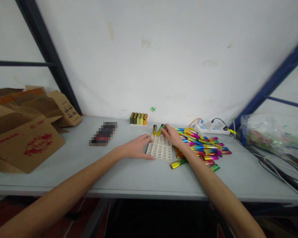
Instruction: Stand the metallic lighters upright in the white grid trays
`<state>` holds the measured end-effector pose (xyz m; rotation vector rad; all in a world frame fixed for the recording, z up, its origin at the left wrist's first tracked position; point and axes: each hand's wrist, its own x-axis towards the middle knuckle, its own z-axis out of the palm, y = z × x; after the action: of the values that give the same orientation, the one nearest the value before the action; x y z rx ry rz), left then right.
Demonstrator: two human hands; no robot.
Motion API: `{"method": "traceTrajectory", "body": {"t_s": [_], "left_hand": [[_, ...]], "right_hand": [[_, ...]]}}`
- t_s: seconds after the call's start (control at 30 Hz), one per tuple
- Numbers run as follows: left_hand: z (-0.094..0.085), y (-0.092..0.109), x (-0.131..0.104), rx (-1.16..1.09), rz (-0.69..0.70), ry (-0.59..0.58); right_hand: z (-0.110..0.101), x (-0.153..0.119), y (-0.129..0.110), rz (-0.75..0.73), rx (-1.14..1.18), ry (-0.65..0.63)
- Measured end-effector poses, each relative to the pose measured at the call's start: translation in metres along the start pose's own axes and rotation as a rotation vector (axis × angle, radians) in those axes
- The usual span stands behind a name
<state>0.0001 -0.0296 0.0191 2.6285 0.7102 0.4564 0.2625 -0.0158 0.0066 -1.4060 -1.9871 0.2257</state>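
A white tray with rows of round holes (159,152) lies on the grey table. My left hand (138,147) rests at its left edge, thumb and fingers spread apart. One shiny lighter (154,129) stands upright at the back left of the tray. Beside it, my right hand (172,135) holds a green and yellow lighter (160,130) at the tray's back edge. A pile of shiny coloured lighters (203,147) lies right of the tray, partly behind my right forearm. Farther back stands a block of upright lighters (138,119) in several colours.
Open cardboard boxes (27,138) fill the table's left side. A pixelated dark object (103,134) lies left of my left hand. A white power strip (208,127) with cables is behind the pile. Plastic bags (270,132) and loose cables are at the right.
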Motion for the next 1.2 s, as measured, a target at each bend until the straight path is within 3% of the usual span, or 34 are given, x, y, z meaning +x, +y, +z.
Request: {"method": "traceTrajectory", "body": {"t_s": [0.17, 0.37, 0.47, 0.57, 0.7, 0.83, 1.0, 1.2], "left_hand": [[-0.001, -0.001, 0.0, -0.028, 0.013, 0.008], [0.001, -0.004, 0.002, -0.003, 0.005, 0.01], [0.001, -0.005, 0.002, -0.001, 0.004, 0.004], [0.002, -0.006, 0.001, -0.013, 0.0, -0.002], [0.002, -0.008, 0.002, -0.029, -0.007, -0.006], [0.002, -0.009, 0.003, -0.029, -0.02, -0.02], [0.001, -0.008, 0.002, -0.034, 0.0, -0.003], [0.001, -0.006, 0.002, -0.031, -0.007, -0.011]], "right_hand": [[-0.001, 0.001, 0.0, -0.088, -0.07, -0.058], [-0.003, 0.002, -0.01, -0.045, -0.169, -0.149], [-0.016, -0.001, -0.011, -0.096, -0.222, -0.185], [-0.044, -0.005, 0.0, -0.111, -0.234, -0.123], [-0.091, -0.013, 0.033, 0.07, -0.421, -0.037], [-0.124, -0.026, 0.069, 0.298, -0.523, -0.059], [-0.132, -0.037, 0.086, 0.398, -0.474, -0.19], [-0.131, -0.037, 0.083, 0.396, -0.452, -0.222]]}}
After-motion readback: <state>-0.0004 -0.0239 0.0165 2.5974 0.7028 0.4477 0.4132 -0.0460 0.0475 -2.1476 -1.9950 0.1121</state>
